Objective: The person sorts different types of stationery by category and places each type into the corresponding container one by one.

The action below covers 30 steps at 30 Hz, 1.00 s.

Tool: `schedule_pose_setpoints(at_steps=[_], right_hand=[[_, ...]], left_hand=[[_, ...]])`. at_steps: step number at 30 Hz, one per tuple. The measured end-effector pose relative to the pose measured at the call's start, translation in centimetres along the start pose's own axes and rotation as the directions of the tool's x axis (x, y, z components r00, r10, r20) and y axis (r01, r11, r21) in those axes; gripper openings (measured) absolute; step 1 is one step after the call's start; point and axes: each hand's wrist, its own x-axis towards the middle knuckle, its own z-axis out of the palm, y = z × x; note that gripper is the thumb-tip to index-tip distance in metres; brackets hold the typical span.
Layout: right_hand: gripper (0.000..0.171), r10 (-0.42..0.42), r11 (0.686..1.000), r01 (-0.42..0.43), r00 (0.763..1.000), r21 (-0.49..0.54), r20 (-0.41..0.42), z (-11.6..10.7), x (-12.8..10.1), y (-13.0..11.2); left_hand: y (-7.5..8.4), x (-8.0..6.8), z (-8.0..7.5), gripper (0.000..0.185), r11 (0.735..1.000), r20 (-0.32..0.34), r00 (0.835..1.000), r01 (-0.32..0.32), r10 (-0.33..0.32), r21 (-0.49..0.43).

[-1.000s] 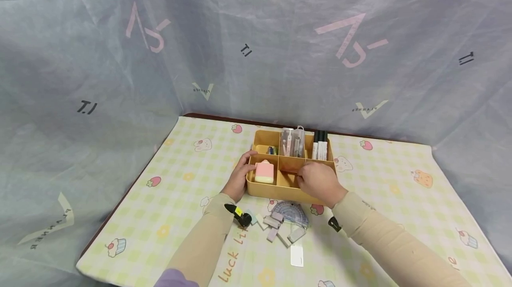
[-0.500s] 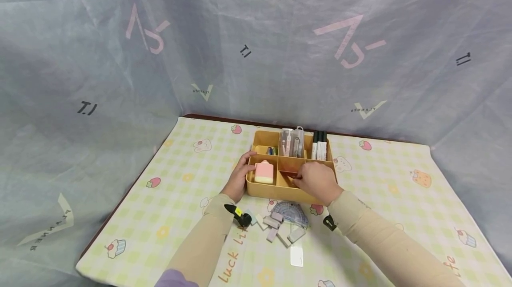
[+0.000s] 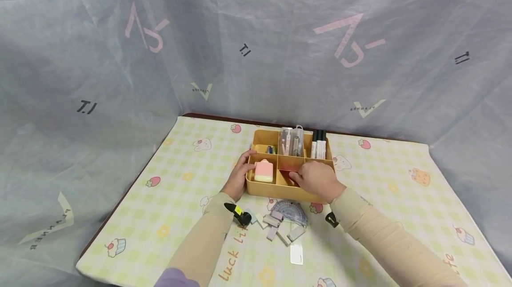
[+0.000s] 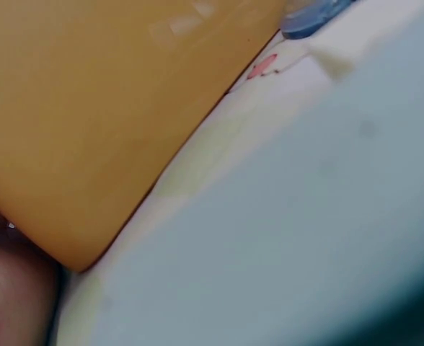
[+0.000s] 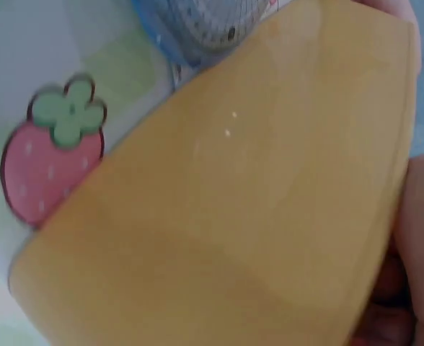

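A yellow divided desk organizer stands on the table. My left hand holds its left wall, the thumb over the rim beside a pink-and-cream bottle-shaped item in the front left compartment. My right hand reaches over the front wall into the front right part, its thumb pointing left. Its other fingers are mostly hidden, and what they hold cannot be seen. Something dark red shows beside the thumb. Both wrist views are filled mostly by the organizer's outer wall.
Behind are clear cases with pens, black-and-white markers and small dark items. In front lie a protractor, several small pale blocks and a white card. A grey curtain hangs behind the table.
My right hand has shifted slightly left inside the organizer, and its thumb now points left. More of the dark red thing shows. My left hand has stayed put.
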Motion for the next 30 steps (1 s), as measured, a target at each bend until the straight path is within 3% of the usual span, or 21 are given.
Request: schedule_pose_setpoints(at_steps=[5, 8, 12, 15, 21, 23, 26, 30], right_hand=[[0.04, -0.068, 0.997, 0.068, 0.998, 0.023, -0.015, -0.6, -0.7, 0.7], [0.025, -0.141, 0.989, 0.145, 0.984, 0.029, -0.108, -1.3, -1.6, 1.0], [0.012, -0.272, 0.959, 0.283, 0.936, 0.02, -0.226, -2.1, -3.1, 1.2], [0.009, -0.372, 0.918, 0.394, 0.893, 0.042, -0.255, -2.3, -4.3, 1.1], [0.017, -0.586, 0.799, 0.601, 0.784, 0.015, -0.203, -1.0, -6.7, 0.5], [0.018, -0.631, 0.767, 0.642, 0.759, 0.021, -0.158, -0.2, -7.4, 0.2], [0.018, -0.67, 0.737, 0.675, 0.737, 0.044, -0.088, 0.9, -8.1, -0.1], [0.019, -0.683, 0.729, 0.683, 0.73, 0.037, -0.034, 1.7, -8.7, -0.4]], left_hand=[[0.0, -0.1, 0.0, 0.053, 1.0, 0.0, 1.0, -0.002, 0.002, 0.005], [0.0, 0.0, -0.1, 0.053, 1.0, 0.004, 1.0, -0.002, 0.002, 0.007], [0.0, 0.0, -0.1, 0.052, 1.0, 0.003, 1.0, -0.005, 0.005, 0.011], [0.0, 0.0, -0.2, 0.052, 1.0, 0.005, 1.0, -0.006, 0.006, 0.014], [0.0, 0.0, -0.1, 0.052, 1.0, 0.006, 1.0, 0.002, -0.002, 0.005], [0.1, -0.1, 0.0, 0.052, 1.0, -0.002, 1.0, 0.009, -0.009, 0.001], [0.1, -0.1, 0.0, 0.051, 1.0, -0.012, 1.0, 0.015, -0.015, 0.001], [0.0, 0.0, 0.0, 0.052, 1.0, -0.015, 1.0, 0.011, -0.011, 0.01]])
